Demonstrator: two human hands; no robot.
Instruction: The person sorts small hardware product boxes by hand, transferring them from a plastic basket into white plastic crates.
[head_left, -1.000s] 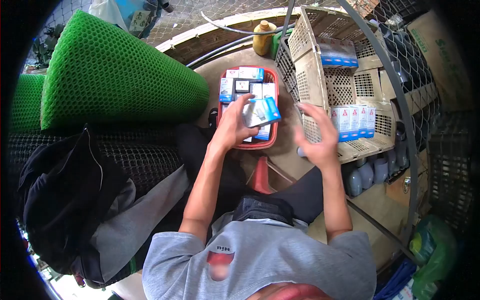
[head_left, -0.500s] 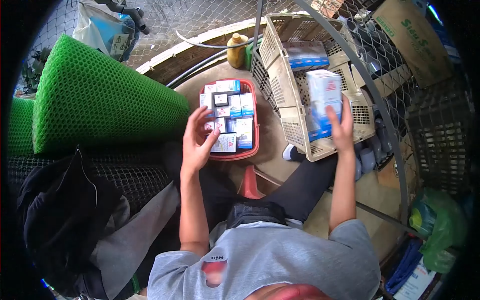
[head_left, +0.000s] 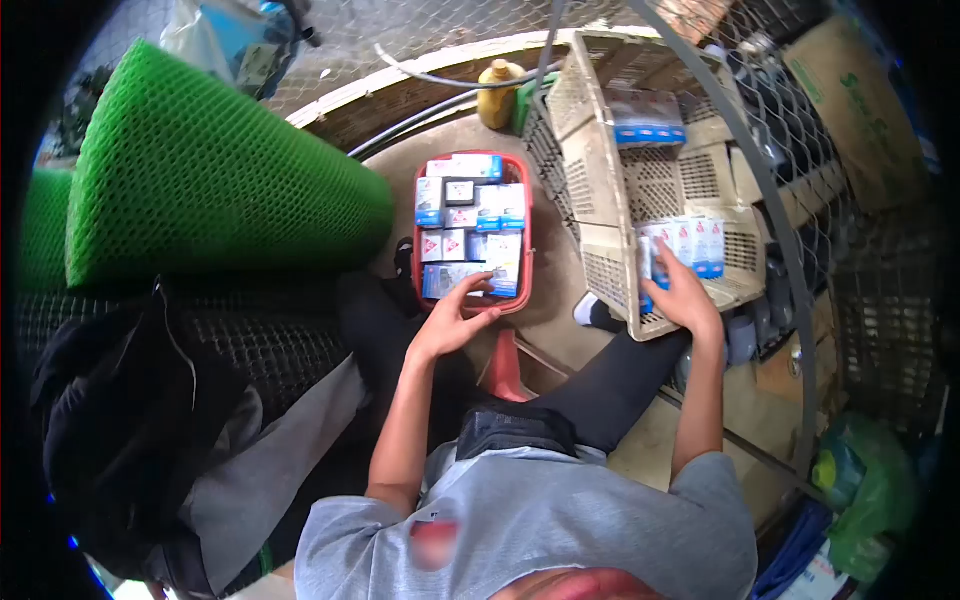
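Observation:
My left hand (head_left: 455, 322) is over the near rim of a red basket (head_left: 527, 250), fingers apart and holding nothing. Its fingertips are over a white-and-blue box (head_left: 447, 281) in the basket's near part. Several small white-and-blue cartons fill the basket, with a dark-edged box (head_left: 459, 193) on top. My right hand (head_left: 688, 297) reaches into a beige plastic crate (head_left: 590, 215). Its fingers are spread against the left end of a row of white-and-blue cartons (head_left: 700, 247); the hand hides part of that row. Another row of cartons (head_left: 648, 118) stands at the crate's far end.
A roll of green plastic mesh (head_left: 240, 180) lies at the left. Behind the basket stands a yellow jug (head_left: 497, 95), with a hose (head_left: 430, 115) running past it. A curved metal bar (head_left: 735, 125) crosses the crate's right side. A red plastic piece (head_left: 506, 370) is between my legs.
The white-and-blue carton block that my right hand held raised is now down in the crate, and that hand has lowered. My left hand has moved toward me and right, to the basket's near rim.

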